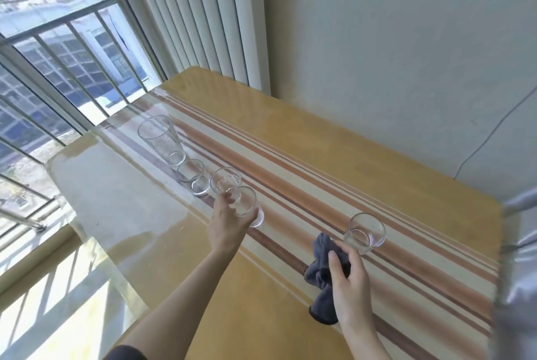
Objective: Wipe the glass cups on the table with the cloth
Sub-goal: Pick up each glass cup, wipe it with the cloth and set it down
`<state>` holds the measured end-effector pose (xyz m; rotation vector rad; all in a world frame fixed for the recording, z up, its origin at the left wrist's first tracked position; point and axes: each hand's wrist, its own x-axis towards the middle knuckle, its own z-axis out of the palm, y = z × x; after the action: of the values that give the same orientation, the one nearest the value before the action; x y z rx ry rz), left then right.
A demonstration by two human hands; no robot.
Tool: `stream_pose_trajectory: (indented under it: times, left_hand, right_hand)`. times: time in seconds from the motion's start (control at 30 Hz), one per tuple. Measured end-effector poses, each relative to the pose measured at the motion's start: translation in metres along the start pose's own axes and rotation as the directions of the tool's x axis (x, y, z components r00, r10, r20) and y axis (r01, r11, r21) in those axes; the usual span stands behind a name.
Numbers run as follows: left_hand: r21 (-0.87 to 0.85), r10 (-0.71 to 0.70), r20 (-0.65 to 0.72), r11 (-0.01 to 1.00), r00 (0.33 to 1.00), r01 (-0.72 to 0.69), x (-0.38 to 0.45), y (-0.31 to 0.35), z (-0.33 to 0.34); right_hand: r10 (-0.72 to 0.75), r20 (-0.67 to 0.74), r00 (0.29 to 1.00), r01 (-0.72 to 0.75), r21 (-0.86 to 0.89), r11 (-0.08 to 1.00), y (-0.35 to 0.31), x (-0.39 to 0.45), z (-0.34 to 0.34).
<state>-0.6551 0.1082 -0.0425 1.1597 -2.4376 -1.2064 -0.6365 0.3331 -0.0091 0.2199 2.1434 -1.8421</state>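
I see five clear glass cups upright on the striped table [290,173]. A tall tapered glass [161,138] stands farthest; a short cup [193,178] and another cup [225,180] follow in a row. My left hand [226,226] grips the fourth cup [247,205]. A lone cup [364,233] stands apart, beside the crumpled grey cloth [322,275] held in my right hand [348,275].

Person, head view: two bare forearms and hands, one dark sleeve edge.

Left hand [228,224] and right hand [350,275] both bare: no gloves, rings, watch or bands visible on fingers or wrists. Forearms uncovered along their whole visible length. A dark sleeve [125,353], near black, shows at the bottom edge on the left arm, close to the elbow; fabric type not discernible. Right arm leaves the frame before any sleeve shows.
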Motion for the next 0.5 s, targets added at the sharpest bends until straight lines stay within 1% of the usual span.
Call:
stream_pose_trajectory:
  times: [0.07, 0.17, 0.23, 0.3, 0.33, 0.4, 0.47, 0.5]
  left_hand:
    - [-0.19, -0.014, 0.063, 0.982, 0.998, 0.025, -0.007, 0.011, -0.019]
    - [-0.44, 0.058, 0.201, 0.897, 0.978, 0.037, -0.021, 0.034, -0.054]
    - [-0.516, 0.124, 0.25, 0.856, 0.96, 0.024, -0.031, 0.047, -0.074]
    - [-0.533, 0.193, 0.271, 0.846, 0.943, -0.021, -0.043, 0.06, -0.09]
    - [-0.511, 0.23, 0.28, 0.858, 0.932, -0.058, -0.051, 0.067, -0.098]
    - [-0.45, 0.303, 0.29, 0.88, 0.908, -0.15, -0.065, 0.081, -0.11]
    - [-0.453, 0.362, 0.279, 0.866, 0.889, -0.21, -0.078, 0.091, -0.117]
    - [-0.469, 0.38, 0.269, 0.854, 0.885, -0.224, -0.083, 0.094, -0.121]
  right_hand:
    - [-0.033, -0.013, 0.999, 0.033, 0.025, 0.999, -0.01, -0.001, 0.0]
    - [-0.107, -0.046, 0.993, 0.113, 0.143, 0.983, -0.039, -0.013, 0.001]
    - [-0.18, -0.112, 0.977, 0.201, 0.228, 0.953, -0.061, -0.026, 0.003]
    - [-0.315, -0.173, 0.933, 0.353, 0.268, 0.897, -0.086, -0.042, 0.008]
    - [-0.398, -0.156, 0.904, 0.426, 0.269, 0.864, -0.099, -0.049, 0.012]
    - [-0.545, -0.02, 0.838, 0.536, 0.214, 0.816, -0.118, -0.056, 0.025]
    - [-0.626, 0.134, 0.768, 0.616, 0.11, 0.78, -0.13, -0.059, 0.042]
    - [-0.661, 0.163, 0.733, 0.664, 0.042, 0.747, -0.133, -0.059, 0.048]
